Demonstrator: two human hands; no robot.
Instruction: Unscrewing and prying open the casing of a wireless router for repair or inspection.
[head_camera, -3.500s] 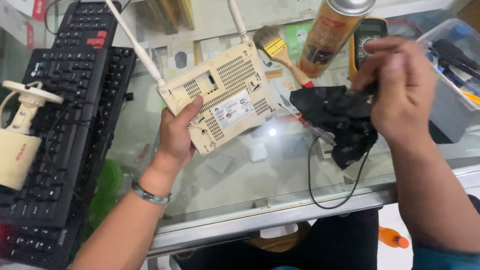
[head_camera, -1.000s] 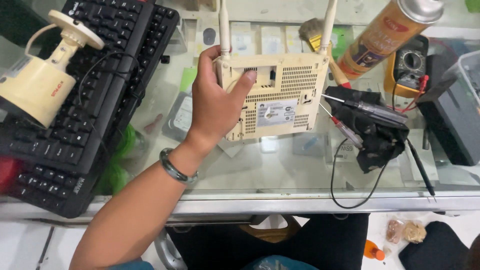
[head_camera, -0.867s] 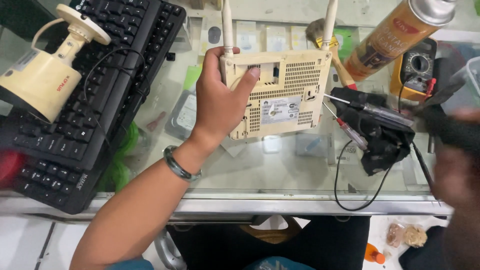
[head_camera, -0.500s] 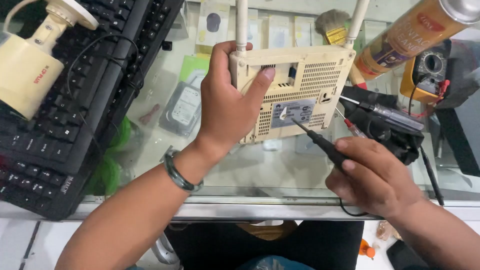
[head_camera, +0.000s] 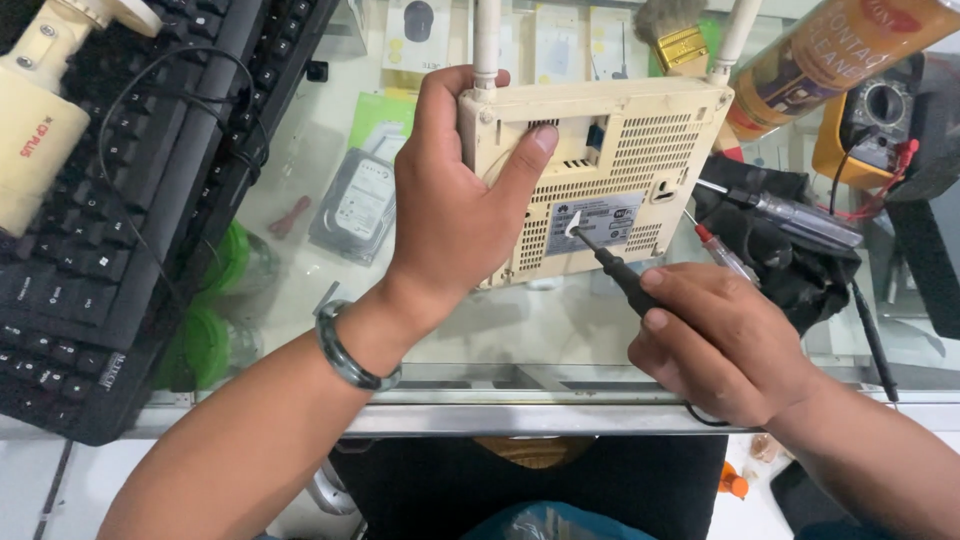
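Observation:
My left hand (head_camera: 450, 210) grips the left end of a cream router (head_camera: 640, 160), holding it bottom side up above the glass counter (head_camera: 560, 330), with its two antennas pointing away from me. My right hand (head_camera: 715, 340) holds a black-handled screwdriver (head_camera: 615, 268). Its tip rests on the grey label on the router's underside, where a corner of the label is peeled up.
Two black keyboards (head_camera: 110, 230) lie at the left with a cream security camera (head_camera: 40, 120) on them. At the right are a black pouch with more screwdrivers (head_camera: 790, 215), a spray can (head_camera: 840, 50), a yellow multimeter (head_camera: 865, 125) and a brush (head_camera: 675, 35).
My right hand came in from the right holding a screwdriver and brought its tip onto the router's label. The left hand keeps holding the router, now closer in view.

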